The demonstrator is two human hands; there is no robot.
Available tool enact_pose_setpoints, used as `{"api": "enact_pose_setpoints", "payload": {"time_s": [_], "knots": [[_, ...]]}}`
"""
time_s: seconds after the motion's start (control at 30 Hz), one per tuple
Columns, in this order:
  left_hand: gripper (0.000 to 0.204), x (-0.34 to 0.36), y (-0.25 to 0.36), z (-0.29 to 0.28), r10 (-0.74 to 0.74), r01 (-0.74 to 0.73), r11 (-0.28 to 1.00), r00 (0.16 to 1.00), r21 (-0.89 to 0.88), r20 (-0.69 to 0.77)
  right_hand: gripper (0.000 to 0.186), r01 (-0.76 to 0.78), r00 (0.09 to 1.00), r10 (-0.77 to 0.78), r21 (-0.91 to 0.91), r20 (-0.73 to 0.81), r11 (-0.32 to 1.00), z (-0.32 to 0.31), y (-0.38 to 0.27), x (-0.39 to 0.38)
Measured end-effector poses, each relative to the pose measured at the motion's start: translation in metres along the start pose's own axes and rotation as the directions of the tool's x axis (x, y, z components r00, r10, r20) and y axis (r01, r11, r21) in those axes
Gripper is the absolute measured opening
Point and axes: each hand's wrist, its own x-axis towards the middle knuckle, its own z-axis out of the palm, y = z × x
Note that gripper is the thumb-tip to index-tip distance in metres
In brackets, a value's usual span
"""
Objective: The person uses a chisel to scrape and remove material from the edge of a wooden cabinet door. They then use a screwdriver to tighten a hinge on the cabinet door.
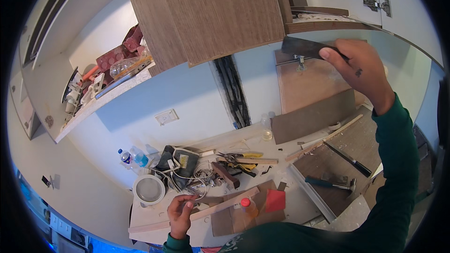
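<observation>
My right hand (354,68) is raised at the upper right, closed round a dark flat strip (302,47) just below the open cabinet. My left hand (183,213) is low in the middle with curled fingers; whether they hold something small is unclear. It is beside a pale wood batten (213,211) on the cluttered worktop (152,213). Near it are a round white light fitting (148,189), a red-capped bottle (250,210) on a brown board and a red square piece (275,200).
Open wall cabinets hold clutter (112,65) at left and have a wooden panel (220,14) between them. Cables (229,93) run in a wall channel. Pliers, bottles, a tool bag (178,159) and loose boards (314,115) cover the worktop, with a hammer (328,184) at right.
</observation>
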Motion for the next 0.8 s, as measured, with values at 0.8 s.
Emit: {"api": "enact_pose_setpoints", "payload": {"time_s": [0.8], "knots": [[0.02, -0.001, 0.001, -0.007, 0.094, -0.096, 0.993, 0.995, 0.067, 0.041, 0.049, 0.135, 0.991, -0.135, -0.014, -0.021, 0.991, 0.017, -0.051, 0.011]]}}
